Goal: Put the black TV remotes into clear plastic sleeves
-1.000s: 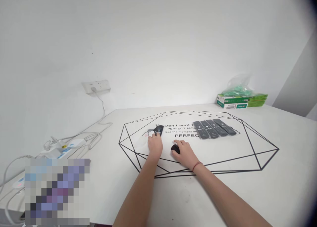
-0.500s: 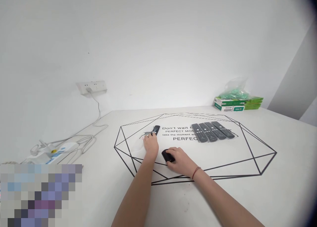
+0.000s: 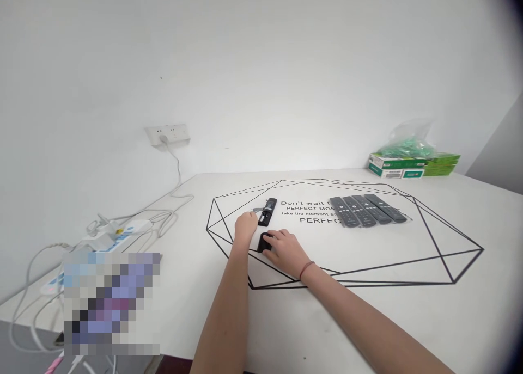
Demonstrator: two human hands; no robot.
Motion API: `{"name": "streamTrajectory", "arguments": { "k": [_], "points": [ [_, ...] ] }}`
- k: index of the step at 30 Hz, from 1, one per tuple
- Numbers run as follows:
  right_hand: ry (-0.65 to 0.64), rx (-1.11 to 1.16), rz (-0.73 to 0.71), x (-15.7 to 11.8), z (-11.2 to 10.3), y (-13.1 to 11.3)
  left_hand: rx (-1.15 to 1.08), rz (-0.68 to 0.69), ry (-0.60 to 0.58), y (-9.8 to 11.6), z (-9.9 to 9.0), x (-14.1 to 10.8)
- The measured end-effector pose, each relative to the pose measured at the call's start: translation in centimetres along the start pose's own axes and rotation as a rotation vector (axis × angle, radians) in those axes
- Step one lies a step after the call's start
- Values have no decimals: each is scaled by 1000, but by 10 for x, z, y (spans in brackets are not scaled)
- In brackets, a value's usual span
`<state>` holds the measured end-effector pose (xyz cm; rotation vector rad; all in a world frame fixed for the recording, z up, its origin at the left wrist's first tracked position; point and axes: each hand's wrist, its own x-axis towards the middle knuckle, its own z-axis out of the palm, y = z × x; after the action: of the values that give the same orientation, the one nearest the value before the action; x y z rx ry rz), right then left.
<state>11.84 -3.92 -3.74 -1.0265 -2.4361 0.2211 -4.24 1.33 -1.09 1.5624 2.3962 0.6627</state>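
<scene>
A black remote [image 3: 268,211] lies back side up on the white table, its battery compartment uncovered. My left hand [image 3: 246,227] is just left of its lower end, fingers curled; what they hold, if anything, is hidden. My right hand [image 3: 288,252] rests its fingers on a small black cover [image 3: 263,243] below the remote, thumb and fingertips at its right edge. To the right, several dark remotes [image 3: 359,211] in clear wrapping lie side by side, buttons up.
Green and white boxes [image 3: 396,164] with a clear bag [image 3: 411,140] on top stand at the back right. White cables and a power strip [image 3: 137,228] lie at the left edge. A socket [image 3: 169,135] is on the wall.
The view has shifted left and down. My left hand has drawn back off the remote, uncovering its lower end. My right hand and the black cover have moved closer to the remote.
</scene>
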Motion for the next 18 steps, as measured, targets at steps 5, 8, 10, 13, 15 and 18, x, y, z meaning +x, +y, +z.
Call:
{"name": "streamTrajectory", "arguments": {
  "k": [5,8,10,13,15,18],
  "points": [
    [42,-50,49,20,14,-9,-48,-1,-36,-5,-3,2],
    [57,-49,39,23,19,-10,-59,6,-48,-6,-3,1],
    [69,-41,21,22,21,-10,-62,10,-51,-5,-2,1],
    [62,-26,-11,21,21,-8,-61,11,-50,-3,-1,0],
    [56,-19,-16,22,20,-7,-58,9,-49,-3,-1,0],
    [50,-22,21,25,20,-4,-54,7,-46,-3,-1,2]
  ]
}}
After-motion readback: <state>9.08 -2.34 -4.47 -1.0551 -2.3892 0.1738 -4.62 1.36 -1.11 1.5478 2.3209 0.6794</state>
